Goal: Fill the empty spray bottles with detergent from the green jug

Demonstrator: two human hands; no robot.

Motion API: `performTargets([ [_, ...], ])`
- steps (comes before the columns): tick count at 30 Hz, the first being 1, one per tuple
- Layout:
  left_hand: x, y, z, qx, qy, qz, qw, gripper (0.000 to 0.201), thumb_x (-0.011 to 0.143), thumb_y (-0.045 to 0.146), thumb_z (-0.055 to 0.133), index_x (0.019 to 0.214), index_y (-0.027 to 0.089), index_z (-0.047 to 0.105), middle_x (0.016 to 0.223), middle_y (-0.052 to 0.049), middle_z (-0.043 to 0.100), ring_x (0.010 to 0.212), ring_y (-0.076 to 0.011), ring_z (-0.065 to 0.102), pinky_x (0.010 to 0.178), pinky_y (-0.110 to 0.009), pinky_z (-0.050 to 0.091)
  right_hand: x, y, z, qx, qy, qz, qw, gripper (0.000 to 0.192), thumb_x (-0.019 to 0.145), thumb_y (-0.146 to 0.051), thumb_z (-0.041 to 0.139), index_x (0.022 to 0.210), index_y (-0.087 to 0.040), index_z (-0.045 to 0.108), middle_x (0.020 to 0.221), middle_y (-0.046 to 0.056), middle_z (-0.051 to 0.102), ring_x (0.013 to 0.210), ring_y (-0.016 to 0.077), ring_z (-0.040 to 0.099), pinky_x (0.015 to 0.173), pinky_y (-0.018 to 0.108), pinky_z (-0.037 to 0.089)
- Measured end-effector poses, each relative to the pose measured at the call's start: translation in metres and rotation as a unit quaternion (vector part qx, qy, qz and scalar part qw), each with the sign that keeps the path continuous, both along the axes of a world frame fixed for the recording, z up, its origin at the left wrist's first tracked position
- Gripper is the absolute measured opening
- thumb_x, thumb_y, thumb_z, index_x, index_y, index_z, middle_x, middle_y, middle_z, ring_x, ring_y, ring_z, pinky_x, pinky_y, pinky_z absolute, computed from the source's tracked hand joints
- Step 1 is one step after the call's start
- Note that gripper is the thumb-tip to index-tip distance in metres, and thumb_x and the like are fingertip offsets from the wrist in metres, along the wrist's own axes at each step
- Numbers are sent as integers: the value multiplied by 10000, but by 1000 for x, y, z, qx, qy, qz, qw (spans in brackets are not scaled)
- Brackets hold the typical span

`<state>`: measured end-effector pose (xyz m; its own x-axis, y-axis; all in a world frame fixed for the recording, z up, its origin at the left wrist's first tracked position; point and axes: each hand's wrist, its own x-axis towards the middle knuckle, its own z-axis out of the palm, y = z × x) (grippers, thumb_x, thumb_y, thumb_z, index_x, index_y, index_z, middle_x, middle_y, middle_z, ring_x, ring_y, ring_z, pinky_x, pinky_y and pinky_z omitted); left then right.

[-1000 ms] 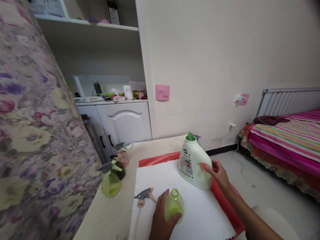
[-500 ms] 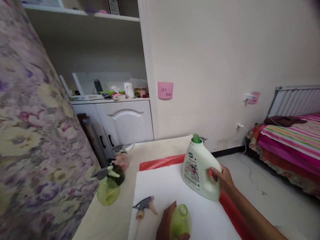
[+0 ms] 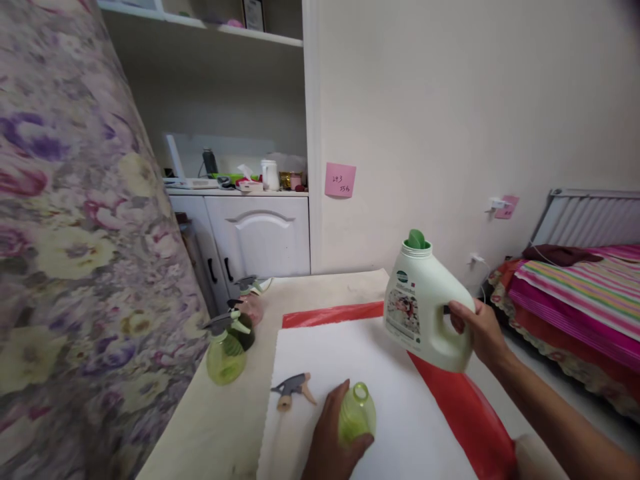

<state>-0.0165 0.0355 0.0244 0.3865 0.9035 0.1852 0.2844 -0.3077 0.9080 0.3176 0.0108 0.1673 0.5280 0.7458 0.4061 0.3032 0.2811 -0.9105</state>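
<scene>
The right hand [image 3: 479,328] is closed around the handle of a white detergent jug [image 3: 425,303] and holds it clear of the table surface, above the right edge of the white sheet [image 3: 360,360]. The jug stands nearly upright, tilted slightly, with a green cap [image 3: 416,239] on top. Its front label carries a round green logo above a printed picture; the wording on it is too small to read.

The left hand [image 3: 327,437] wraps its fingers around a small translucent green spray bottle [image 3: 356,413], which stands on the white sheet with its neck open and no spray head fitted. A detached grey trigger sprayer [image 3: 294,390] lies on the sheet just to the left of that hand, apart from it.

The white sheet lies over a red sheet [image 3: 450,400], which shows along the far and right edges. Both lie on a beige table [image 3: 320,290].

At the left side of the table stand a green spray bottle with trigger head fitted [image 3: 227,347] and, behind it, a pink spray bottle [image 3: 250,303].

A pink sticky note [image 3: 340,180] on the wall carries handwriting that appears to read "243" with a second, illegible line below
</scene>
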Motion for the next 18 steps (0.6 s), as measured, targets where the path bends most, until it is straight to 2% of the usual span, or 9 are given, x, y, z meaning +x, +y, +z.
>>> performTargets([
  [4,-6,-4,20,1,-13,20,1000,657,670,181,672,1312,205,534,1391,-108,541,1327,-297,433,1143,-453,288,5,-37,21,-40,-27,10,999,421,688,-507,739,504,-212,501,395,-34,459,408,107,374,448,274,274],
  [8,-10,-1,39,13,-56,9,998,516,736,264,654,1246,222,586,1353,-99,576,1284,-289,483,1110,-441,339,4,-73,29,-111,-72,37,990,393,672,-529,742,551,-206,553,396,-40,435,418,115,370,455,275,266],
  [14,2,7,85,20,-65,-89,994,485,692,204,707,1169,257,634,1282,-61,618,1235,-258,512,1094,-386,340,-15,-107,46,-222,-134,133,956,429,662,-586,702,765,-175,637,550,-8,546,459,114,416,420,236,273],
  [16,6,13,93,23,-56,-128,990,482,662,202,745,1131,257,655,1242,-56,639,1204,-261,533,1071,-376,358,-25,-112,53,-254,-168,168,938,436,684,-593,675,777,-171,624,613,-10,554,497,116,445,422,217,280],
  [18,8,18,94,21,-57,-155,986,471,643,202,769,1101,254,671,1206,-51,657,1177,-264,550,1048,-362,374,-32,-114,57,-273,-205,188,921,422,700,-586,662,743,-172,594,639,-21,534,543,120,464,446,210,295],
])
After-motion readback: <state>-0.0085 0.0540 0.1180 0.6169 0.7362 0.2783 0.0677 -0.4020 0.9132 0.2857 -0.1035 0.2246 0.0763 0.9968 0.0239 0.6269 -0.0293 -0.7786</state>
